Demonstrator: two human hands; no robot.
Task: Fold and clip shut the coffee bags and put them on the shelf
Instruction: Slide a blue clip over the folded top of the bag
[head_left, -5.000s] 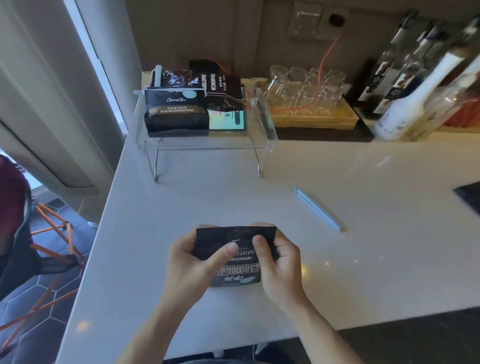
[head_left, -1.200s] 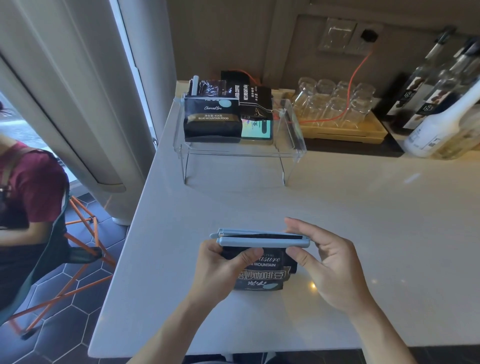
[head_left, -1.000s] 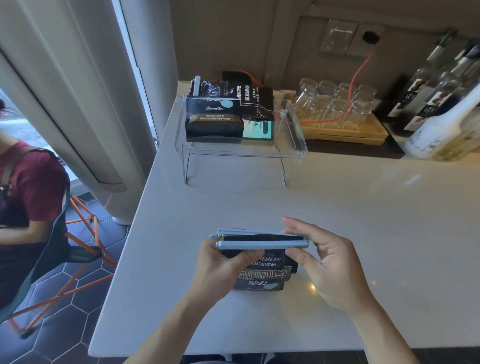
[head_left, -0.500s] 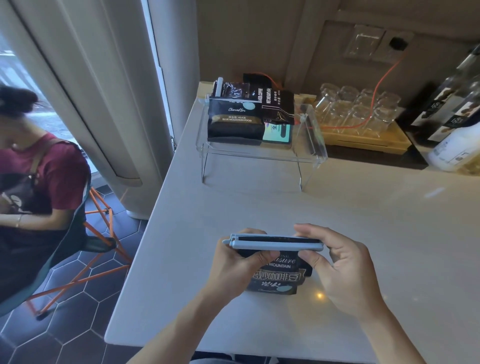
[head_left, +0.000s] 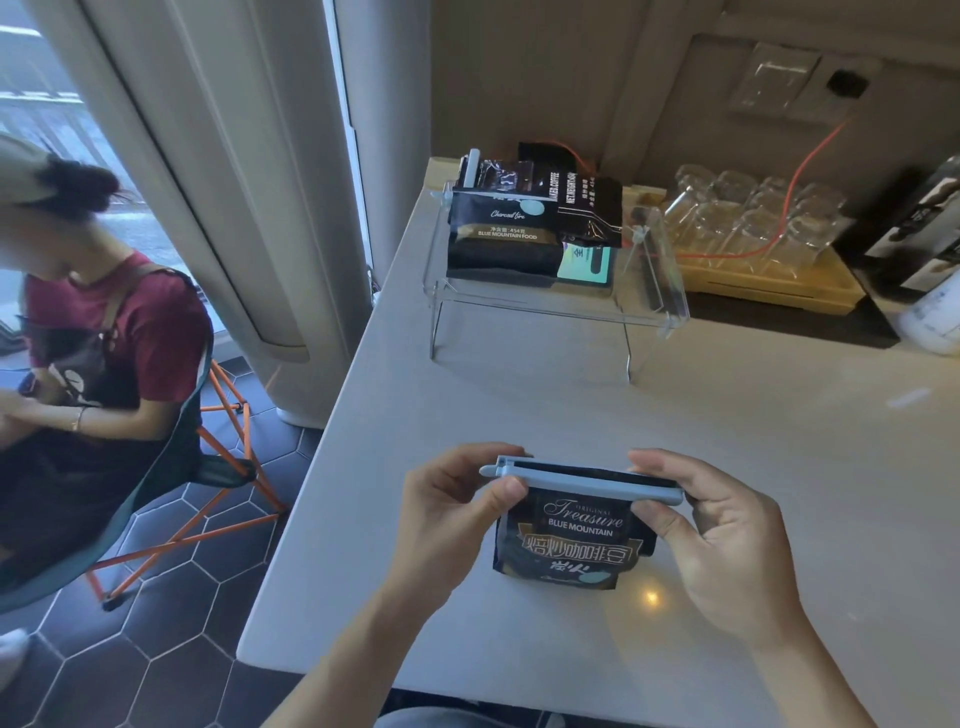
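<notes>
A coffee bag (head_left: 569, 540) is stood on the near part of the counter (head_left: 779, 467), with a clip (head_left: 582, 480) laid across its top. The left hand (head_left: 447, 512) is placed at the clip's left end, the right hand (head_left: 727, 540) at its right. At the far left of the counter a shelf (head_left: 550, 306) is set (other bags (head_left: 530, 228) are held on it), with a tray of glasses (head_left: 753, 228) to its right

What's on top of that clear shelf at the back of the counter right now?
The clear shelf holds dark coffee bags, one with a pale clip, and a teal-labelled pack partly covered. How many bags lie behind is hidden.
</notes>
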